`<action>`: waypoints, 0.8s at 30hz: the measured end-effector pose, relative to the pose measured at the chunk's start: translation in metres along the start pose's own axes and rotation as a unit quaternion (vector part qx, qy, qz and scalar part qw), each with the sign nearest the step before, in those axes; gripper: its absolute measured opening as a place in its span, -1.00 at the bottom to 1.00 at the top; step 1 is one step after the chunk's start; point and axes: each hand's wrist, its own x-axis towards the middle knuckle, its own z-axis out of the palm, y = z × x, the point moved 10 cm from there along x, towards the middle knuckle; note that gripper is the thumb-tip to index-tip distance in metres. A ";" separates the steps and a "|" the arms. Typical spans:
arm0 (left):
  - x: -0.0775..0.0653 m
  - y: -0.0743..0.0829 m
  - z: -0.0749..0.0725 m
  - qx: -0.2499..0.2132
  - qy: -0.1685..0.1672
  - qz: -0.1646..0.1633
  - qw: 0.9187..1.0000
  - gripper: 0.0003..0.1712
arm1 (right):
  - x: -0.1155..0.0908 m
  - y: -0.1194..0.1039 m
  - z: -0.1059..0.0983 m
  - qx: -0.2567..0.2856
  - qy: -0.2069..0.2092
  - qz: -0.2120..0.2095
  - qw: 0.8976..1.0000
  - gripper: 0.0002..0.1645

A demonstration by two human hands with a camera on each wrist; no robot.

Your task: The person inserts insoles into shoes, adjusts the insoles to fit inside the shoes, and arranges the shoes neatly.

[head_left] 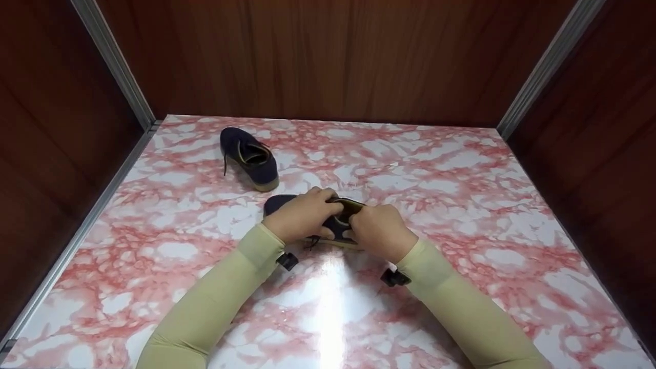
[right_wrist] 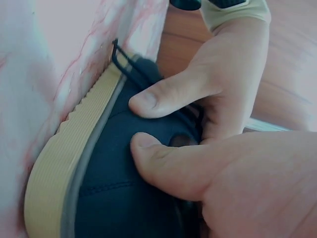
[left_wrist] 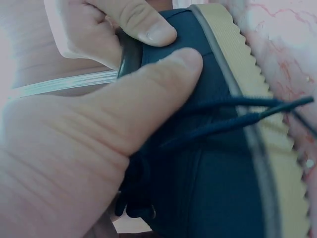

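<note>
A dark blue lace-up shoe (head_left: 275,203) with a tan ridged sole lies on the tabletop, toe to the left, under both hands. My left hand (head_left: 302,215) grips it across the laced part, the thumb on the near side. At the opening, my right hand (head_left: 382,230) holds the collar toward the heel, its thumb pressing the outer side in the right wrist view. Both thumbs lie close together on the shoe's side (right_wrist: 106,168). A loose lace (left_wrist: 237,119) hangs over the sole in the left wrist view. Fingers inside the shoe are mostly hidden.
A matching shoe (head_left: 249,159) stands farther back on the left, toe pointing away, its laces loose. The red-and-white marbled tabletop (head_left: 461,189) is bounded by a brown wood-grain back panel (head_left: 328,61) and side panels with metal edging.
</note>
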 end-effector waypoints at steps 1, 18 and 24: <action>0.000 0.000 -0.001 0.001 0.004 0.002 1.000 -0.49 | -0.001 0.000 -0.001 0.003 0.004 0.001 1.000 -0.40; -0.003 0.000 -0.012 0.009 0.058 -0.030 0.998 -0.66 | -0.007 -0.005 -0.010 0.165 -0.023 -0.053 0.985 -0.64; -0.005 -0.004 -0.013 -0.010 0.037 -0.028 0.999 -0.70 | -0.007 -0.015 -0.012 0.204 -0.034 -0.077 0.975 -0.67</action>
